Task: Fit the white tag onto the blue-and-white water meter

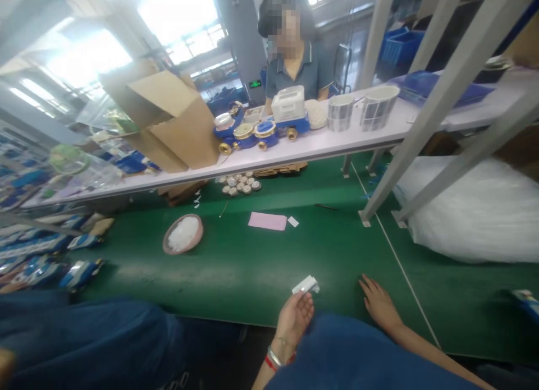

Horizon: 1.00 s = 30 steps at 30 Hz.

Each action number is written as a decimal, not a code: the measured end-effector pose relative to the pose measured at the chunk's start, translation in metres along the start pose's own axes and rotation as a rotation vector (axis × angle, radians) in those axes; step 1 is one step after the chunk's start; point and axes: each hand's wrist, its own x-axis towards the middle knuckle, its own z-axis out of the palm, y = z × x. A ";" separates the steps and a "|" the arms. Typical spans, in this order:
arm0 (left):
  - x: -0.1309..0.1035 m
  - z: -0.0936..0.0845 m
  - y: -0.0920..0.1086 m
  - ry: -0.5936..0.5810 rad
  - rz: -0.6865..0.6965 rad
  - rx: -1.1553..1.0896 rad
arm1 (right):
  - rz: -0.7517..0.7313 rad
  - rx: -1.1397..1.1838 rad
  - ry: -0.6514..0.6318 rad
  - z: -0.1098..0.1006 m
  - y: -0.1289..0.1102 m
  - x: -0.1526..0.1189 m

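Observation:
My left hand [293, 318] is at the near edge of the green belt [261, 266], palm up, with a bracelet on the wrist. Its fingertips hold a small white plastic piece [305, 285]. My right hand [378, 303] lies flat on the belt a little to the right, fingers slightly apart and holding nothing. Blue clothing fills the bottom of the view between and below my arms.
On the belt are a pink bowl of white parts [183, 234], a pink card [266, 221] and several round dials [240, 184]. The shelf [320, 146] carries blue water meters [261, 131], label rolls [365, 109] and a cardboard box [168, 120]. A co-worker [295, 64] stands behind it. A white bag [475, 210] and slanted frame posts [425, 120] are at right.

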 end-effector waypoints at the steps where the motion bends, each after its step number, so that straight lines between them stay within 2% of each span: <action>1: 0.001 0.000 -0.003 0.011 -0.009 -0.009 | -0.015 0.010 -0.008 0.003 -0.001 0.004; 4: 0.002 -0.002 -0.008 0.040 -0.028 -0.032 | -0.019 0.030 -0.009 0.011 -0.006 0.010; 8: 0.006 0.003 -0.007 0.086 -0.026 -0.044 | 0.001 0.075 0.051 0.023 -0.008 0.005; 12: 0.014 0.014 -0.003 0.039 -0.016 -0.011 | -0.020 0.101 0.097 0.032 0.001 0.005; 16: 0.020 0.018 0.002 -0.019 -0.002 -0.001 | -0.036 0.108 0.128 0.031 0.005 0.010; 22: 0.023 0.023 0.007 -0.003 -0.036 0.000 | 0.015 0.140 0.156 0.025 -0.002 0.010; 27: 0.027 0.031 0.004 0.027 -0.112 0.070 | 0.042 0.155 0.134 0.029 0.003 -0.007; 30: 0.025 0.033 0.003 0.001 -0.129 0.103 | 0.077 0.137 0.225 0.027 0.011 -0.023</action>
